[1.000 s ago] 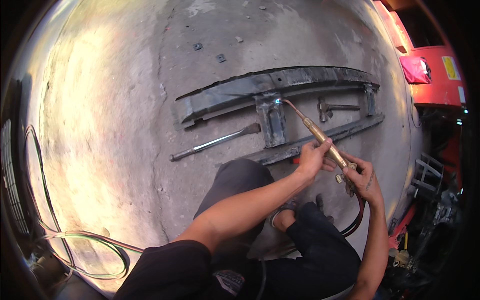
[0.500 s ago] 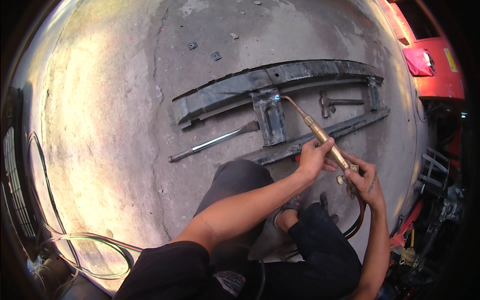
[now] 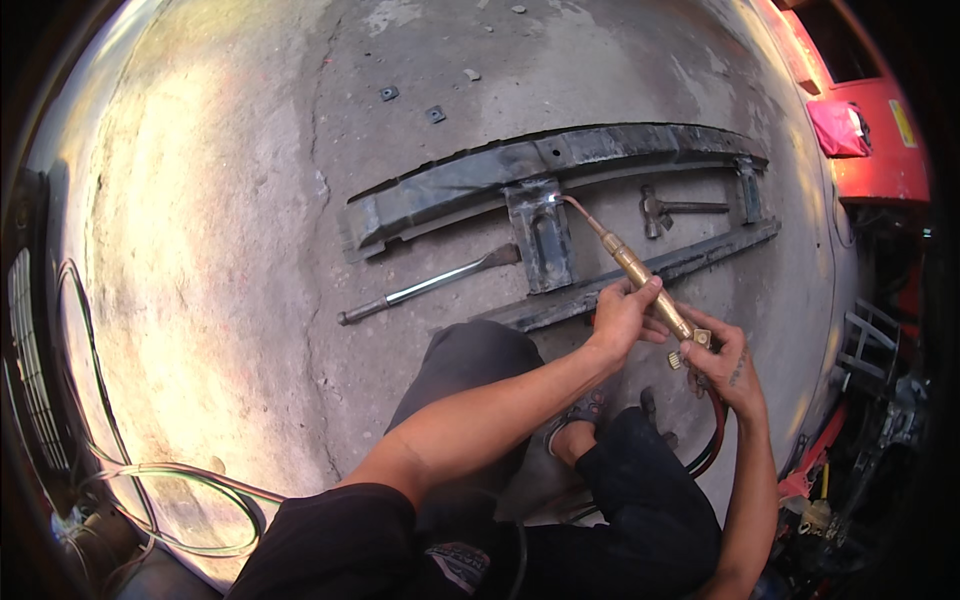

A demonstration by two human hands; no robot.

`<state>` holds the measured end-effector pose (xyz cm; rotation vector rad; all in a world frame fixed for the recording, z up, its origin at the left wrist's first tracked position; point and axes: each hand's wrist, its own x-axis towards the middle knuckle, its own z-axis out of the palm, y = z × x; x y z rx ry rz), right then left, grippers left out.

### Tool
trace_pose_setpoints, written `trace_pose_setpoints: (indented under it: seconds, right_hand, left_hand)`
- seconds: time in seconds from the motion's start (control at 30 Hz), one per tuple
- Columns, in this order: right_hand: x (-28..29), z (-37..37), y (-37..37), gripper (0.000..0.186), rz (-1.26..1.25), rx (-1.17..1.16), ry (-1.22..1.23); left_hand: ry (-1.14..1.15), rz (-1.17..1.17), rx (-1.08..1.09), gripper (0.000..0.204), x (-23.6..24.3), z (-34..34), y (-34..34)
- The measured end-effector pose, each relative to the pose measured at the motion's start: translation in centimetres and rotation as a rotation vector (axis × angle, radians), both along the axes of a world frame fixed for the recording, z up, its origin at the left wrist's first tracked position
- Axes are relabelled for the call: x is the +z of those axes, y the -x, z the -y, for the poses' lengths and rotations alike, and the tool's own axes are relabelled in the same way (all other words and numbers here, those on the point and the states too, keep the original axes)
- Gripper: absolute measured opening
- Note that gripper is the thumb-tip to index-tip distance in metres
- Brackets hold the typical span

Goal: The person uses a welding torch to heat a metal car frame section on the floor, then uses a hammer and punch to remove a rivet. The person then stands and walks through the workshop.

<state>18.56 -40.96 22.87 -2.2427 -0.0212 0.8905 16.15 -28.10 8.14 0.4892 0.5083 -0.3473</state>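
My left hand (image 3: 622,322) wraps round the barrel of a brass torch (image 3: 634,264), while my right hand (image 3: 728,368) grips its valve end, where red and dark hoses (image 3: 716,430) hang down. The bent copper nozzle shows a small bright spot at its tip, on or close to a dark steel upright (image 3: 540,250). That piece joins a long curved steel beam (image 3: 450,182) to a straight rail (image 3: 712,251), both lying on concrete. A hammer (image 3: 690,208) lies between them on the right. A long steel bar (image 3: 430,282) with a flattened end lies at left.
Coiled hoses (image 3: 190,478) lie at lower left near a dark grille (image 3: 35,360). A red vehicle (image 3: 875,175) with a pink bundle (image 3: 840,128) stands at upper right. Metal parts (image 3: 870,350) clutter the right edge. Small square plates (image 3: 389,94) sit beyond the beam.
The blue glow at the torch tip has turned whiter and smaller. Both hands keep their hold, shifting very slightly; the torch stays at about the same spot on the steel.
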Motion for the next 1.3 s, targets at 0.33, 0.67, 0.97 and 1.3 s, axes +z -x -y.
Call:
trace_pose_setpoints:
  seconds: [0.33,0.67,0.97,1.3]
  right_hand:
    - [0.1,-0.1,-0.1,0.05,0.028,-0.001,0.049]
    - [0.2,0.0,0.0,0.049,0.035,0.02,0.02]
    - [0.4,0.1,0.0,0.052,-0.035,-0.019,0.071]
    - [0.0,-0.2,0.5,0.072,-0.081,-0.006,0.037]
  left_hand:
    - [0.006,0.03,-0.031,0.038,0.3,-0.8,0.0]
    - [0.024,0.022,-0.016,0.035,0.1,-0.2,-0.1]
    - [0.009,0.038,-0.061,0.038,0.1,-0.5,0.1]
    - [-0.021,0.03,-0.088,0.037,-0.2,-0.4,0.4]
